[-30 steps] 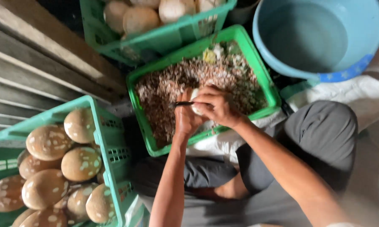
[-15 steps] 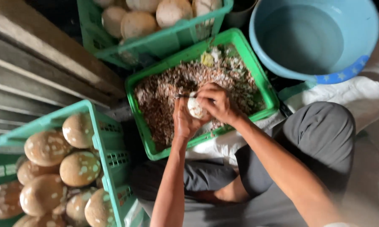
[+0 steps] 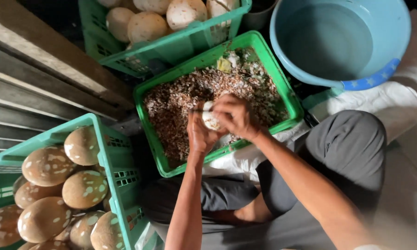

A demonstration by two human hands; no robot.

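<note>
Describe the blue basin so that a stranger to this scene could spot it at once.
Start at the green tray of brown peelings under the hands. The basin sits just past the tray's far right corner. It is the only round, blue, solid-walled container; the crates around are green.

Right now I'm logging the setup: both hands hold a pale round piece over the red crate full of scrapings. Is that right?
Not quite: the crate is green, not red, as the head view shows. Both the left hand and right hand do hold the pale piece over its scrapings.
</note>
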